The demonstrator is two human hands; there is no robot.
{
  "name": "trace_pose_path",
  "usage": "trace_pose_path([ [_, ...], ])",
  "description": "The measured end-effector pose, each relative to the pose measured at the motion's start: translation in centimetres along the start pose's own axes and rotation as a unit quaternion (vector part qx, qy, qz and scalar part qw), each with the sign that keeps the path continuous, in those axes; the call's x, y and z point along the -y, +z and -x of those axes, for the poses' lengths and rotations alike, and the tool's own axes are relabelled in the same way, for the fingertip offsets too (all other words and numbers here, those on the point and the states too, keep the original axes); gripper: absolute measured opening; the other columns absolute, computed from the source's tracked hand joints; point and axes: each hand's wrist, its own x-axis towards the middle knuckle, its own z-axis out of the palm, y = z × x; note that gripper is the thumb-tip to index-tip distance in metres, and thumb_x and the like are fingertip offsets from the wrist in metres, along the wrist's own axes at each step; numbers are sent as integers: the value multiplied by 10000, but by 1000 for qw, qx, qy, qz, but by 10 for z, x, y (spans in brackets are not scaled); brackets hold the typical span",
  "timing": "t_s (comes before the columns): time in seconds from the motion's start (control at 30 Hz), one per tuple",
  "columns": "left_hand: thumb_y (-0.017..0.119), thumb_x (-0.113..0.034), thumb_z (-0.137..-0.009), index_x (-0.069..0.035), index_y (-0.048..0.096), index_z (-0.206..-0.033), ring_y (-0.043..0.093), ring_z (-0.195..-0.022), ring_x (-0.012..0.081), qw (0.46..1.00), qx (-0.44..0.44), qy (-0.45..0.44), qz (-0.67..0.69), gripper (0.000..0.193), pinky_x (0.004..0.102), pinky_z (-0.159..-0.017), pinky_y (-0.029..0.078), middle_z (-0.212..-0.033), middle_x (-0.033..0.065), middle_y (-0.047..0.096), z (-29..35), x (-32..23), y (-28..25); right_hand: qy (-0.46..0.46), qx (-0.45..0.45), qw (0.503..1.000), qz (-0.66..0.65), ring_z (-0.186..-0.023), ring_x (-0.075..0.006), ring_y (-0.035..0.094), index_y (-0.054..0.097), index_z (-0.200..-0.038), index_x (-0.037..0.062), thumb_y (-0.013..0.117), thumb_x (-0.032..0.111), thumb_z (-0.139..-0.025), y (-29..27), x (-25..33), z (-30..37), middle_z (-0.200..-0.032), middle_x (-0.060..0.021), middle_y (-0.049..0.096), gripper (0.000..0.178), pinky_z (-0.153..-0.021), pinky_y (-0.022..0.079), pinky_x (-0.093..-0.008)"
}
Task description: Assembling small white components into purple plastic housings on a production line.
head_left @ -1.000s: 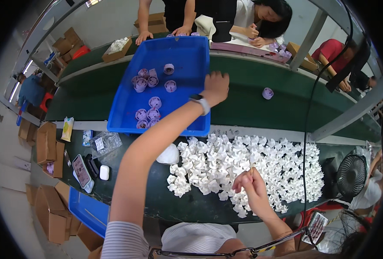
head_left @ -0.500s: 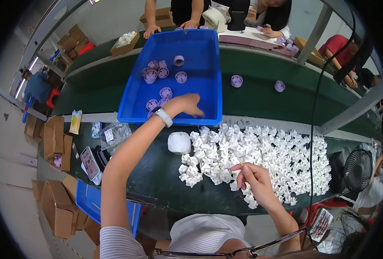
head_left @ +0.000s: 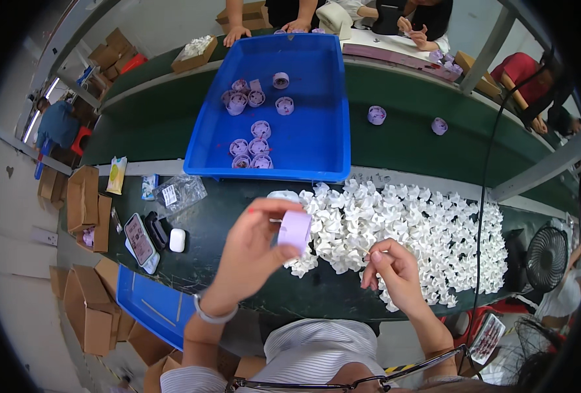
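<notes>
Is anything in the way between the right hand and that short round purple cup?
Nothing visible blocks the right hand from the purple cup in the left hand; the white petal-shaped pieces lie below, on the dark green table.

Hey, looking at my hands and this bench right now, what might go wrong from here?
The left hand pinches the purple round piece by its sides, so it might slip and drop.

The right hand, with its thin stick, is close to the white folded pieces and might knock some.

The fan stands beside those pieces; if running, it might shift them.
</notes>
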Motion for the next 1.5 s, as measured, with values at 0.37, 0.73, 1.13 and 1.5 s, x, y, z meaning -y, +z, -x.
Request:
trace_pose_path([
  [0.37, 741, 151, -638, 9, 415, -1155, 499, -1148, 232, 994, -80, 52, 58, 627, 360, -929, 508, -1224, 178, 452, 42, 36, 37, -300, -111, 887, 333, -655, -151, 577, 663, -840, -2, 703, -41, -728, 30, 11, -2, -791, -87, 597, 125, -574, 445, -232],
  [0.73, 733, 143, -655, 3, 408, -1156, 493, -1157, 240, 993, -70, 44, 85, 613, 362, -926, 512, -1224, 182, 444, 47, 37, 35, -340, -122, 843, 399, -683, -174, 575, 661, -874, -6, 747, -48, -687, 42, 14, 3, -801, -87, 598, 210, -574, 450, -250],
  [1.13, 727, 144, -660, 8, 404, -1154, 501, -1144, 233, 993, -61, 29, 101, 606, 361, -926, 513, -1208, 175, 453, 48, 37, 35, -313, -76, 878, 354, -659, -163, 549, 643, -863, -5, 716, -40, -725, 39, 18, 4, -781, -84, 583, 160, -563, 436, -257],
  [1.5, 712, 64, -738, 15, 417, -1228, 532, -1088, 188, 988, -116, -30, 98, 574, 300, -907, 463, -1173, 135, 525, 59, 46, 25, -131, -187, 945, 236, -734, -168, 539, 459, -793, -29, 477, 52, -924, -33, -1, -29, -763, -127, 575, 155, -684, 420, -285],
])
